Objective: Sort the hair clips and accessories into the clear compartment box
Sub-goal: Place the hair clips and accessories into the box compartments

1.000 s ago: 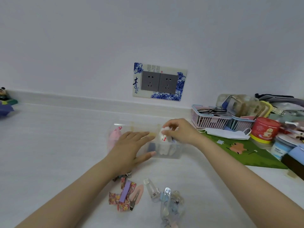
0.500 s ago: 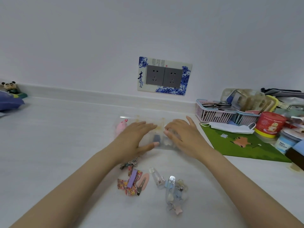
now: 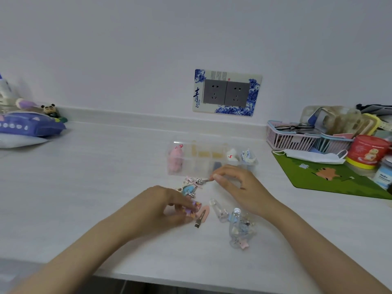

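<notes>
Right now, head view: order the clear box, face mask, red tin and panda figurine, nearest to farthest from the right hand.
1. clear box, just beyond the right hand.
2. face mask, to the right.
3. red tin, far right.
4. panda figurine, far left.

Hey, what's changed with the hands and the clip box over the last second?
Both hands left the clear box and drew back toward the person. The right hand let go of the white accessory, now in the box, and pinches a silver-ended clip; the left hand grips a patterned clip. The box and the clear clips stayed put.
</notes>
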Motion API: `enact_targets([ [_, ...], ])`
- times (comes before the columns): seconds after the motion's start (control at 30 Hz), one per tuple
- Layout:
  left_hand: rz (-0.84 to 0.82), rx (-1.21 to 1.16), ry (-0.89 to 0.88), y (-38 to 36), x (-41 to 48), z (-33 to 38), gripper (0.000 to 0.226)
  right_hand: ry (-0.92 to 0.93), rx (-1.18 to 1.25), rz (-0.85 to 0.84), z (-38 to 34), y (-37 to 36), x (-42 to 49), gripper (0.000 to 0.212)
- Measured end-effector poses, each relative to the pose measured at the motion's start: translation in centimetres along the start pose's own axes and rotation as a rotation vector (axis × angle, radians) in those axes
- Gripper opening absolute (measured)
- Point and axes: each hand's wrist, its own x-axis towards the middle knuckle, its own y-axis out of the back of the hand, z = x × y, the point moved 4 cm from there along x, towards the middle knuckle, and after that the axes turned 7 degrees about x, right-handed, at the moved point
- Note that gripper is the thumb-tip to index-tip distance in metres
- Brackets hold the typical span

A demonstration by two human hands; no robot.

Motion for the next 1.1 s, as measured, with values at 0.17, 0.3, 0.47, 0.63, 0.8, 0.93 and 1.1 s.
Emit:
enact_targets([
  [0.17, 0.262, -0.412, 0.024, 3.3, 0.4, 2.0, 0.015, -0.046, 0.226, 0.091, -0.1, 0.3, 0.0, 0.012],
  [0.3, 0.301, -0.637, 0.11, 3.9, 3.6, 2.3, 0.018, -0.058, 0.46, 0.113, -1.0, 1.0, 0.4, 0.021],
  [0.47, 0.254, -0.825, 0.103, 3.4, 7.8, 3.9, 0.019, -0.045, 0.478, 0.181, -1.0, 2.9, 0.9, 0.025],
  [0.63, 0.371, -0.754, 0.094, 3.0, 11.5, 3.8, 0.019, -0.104, 0.47, 0.308, 0.3, 5.3, 2.4, 0.025],
  [0.8, 0.464, -0.28, 0.061, 1.7, 12.1, 1.3, 0.025, -0.241, 0.425, 0.425, 3.2, 7.7, 4.7, 0.024],
  [0.93, 0.389, -0.018, -0.08, 0.2, 12.1, 1.1, 0.04, -0.271, 0.173, 0.447, 4.9, 7.6, 6.1, 0.022],
  [1.1, 0.326, 0.152, -0.135, -0.7, 12.7, 0.9, 0.055, -0.25, -0.076, 0.421, 5.6, 7.1, 6.3, 0.022],
])
